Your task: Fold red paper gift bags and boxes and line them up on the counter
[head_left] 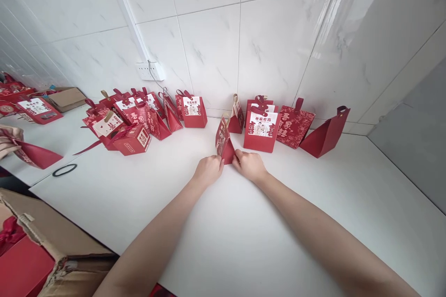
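Near table (244, 241) back edge: my L hand (208, 170) & R hand (249, 165) pinch red gift box (224, 141) at base, not yet let go; other boxes (261, 131) stand finished along wall (272, 41).

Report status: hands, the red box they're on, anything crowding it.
Left hand and right hand both pinch the base of the small red gift box, upright on the white counter. Larger red box close behind it.

**Matt paper bags against glossy tile**

At centre frame, the small red gift bag (225, 145) looks like stiff matt paper with a printed pattern. The row of red bags (260, 131) behind it is the same matt card, some with white paper labels. The wall tiles (278, 32) across the top are glossy, marble-veined and reflective. The tabletop (244, 232) is smooth white. At lower left, the cardboard box (52, 246) is rough, brown and torn.
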Available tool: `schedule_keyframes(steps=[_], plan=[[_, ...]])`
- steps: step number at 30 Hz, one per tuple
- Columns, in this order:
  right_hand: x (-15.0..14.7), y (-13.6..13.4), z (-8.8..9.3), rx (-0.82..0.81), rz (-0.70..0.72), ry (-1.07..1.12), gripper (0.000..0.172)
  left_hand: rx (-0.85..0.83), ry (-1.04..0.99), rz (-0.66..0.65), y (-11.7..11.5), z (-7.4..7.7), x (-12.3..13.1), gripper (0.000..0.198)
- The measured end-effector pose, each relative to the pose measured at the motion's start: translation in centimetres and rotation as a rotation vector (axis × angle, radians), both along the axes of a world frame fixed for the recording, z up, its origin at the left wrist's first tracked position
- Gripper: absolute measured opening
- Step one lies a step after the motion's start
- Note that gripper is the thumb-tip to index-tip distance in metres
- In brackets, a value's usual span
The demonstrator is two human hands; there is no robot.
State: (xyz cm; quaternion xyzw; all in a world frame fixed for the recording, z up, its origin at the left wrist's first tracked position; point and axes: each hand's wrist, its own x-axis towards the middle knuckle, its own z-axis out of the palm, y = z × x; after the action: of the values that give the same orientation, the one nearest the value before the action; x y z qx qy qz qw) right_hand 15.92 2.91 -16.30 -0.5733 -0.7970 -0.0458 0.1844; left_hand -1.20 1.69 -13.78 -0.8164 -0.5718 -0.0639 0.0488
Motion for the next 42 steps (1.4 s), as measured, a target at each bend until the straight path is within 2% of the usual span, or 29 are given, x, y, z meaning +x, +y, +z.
schedule_keyframes(steps=[3,10,15,21,26,28,33,38,42], plan=[[-0.4,0.0,-0.2,0.019,-0.075,0.014,0.024,0.008,-0.041,0.010,0.0,-0.1,0.2,0.034],[1.9,0.2,0.5,-0.007,0.072,-0.006,0.030,-0.016,-0.122,0.010,0.4,0.0,-0.9,0.019],[2.1,0.4,0.3,-0.042,0.158,-0.054,0.031,-0.044,-0.141,0.020,0.6,-0.2,-1.4,0.019],[1.8,0.4,-0.2,-0.022,0.187,-0.062,0.031,-0.035,-0.195,0.033,1.0,-0.8,-1.2,0.015],[2.0,0.5,-0.2,-0.045,0.151,-0.040,0.032,-0.033,-0.218,0.055,0.9,-1.0,-0.7,0.013],[2.1,0.5,0.0,-0.032,0.125,-0.013,0.039,-0.012,-0.184,0.032,0.6,-0.8,-0.6,0.017],[1.6,0.0,0.6,0.107,0.039,0.050,0.045,0.117,-0.094,0.014,-0.1,0.1,0.0,0.051],[1.2,0.1,0.3,0.219,0.089,0.054,0.044,0.212,-0.077,0.033,-0.4,0.7,0.3,0.047],[1.5,0.6,-0.3,0.264,0.174,0.005,0.044,0.216,-0.047,-0.003,-0.2,0.1,0.4,0.046]])
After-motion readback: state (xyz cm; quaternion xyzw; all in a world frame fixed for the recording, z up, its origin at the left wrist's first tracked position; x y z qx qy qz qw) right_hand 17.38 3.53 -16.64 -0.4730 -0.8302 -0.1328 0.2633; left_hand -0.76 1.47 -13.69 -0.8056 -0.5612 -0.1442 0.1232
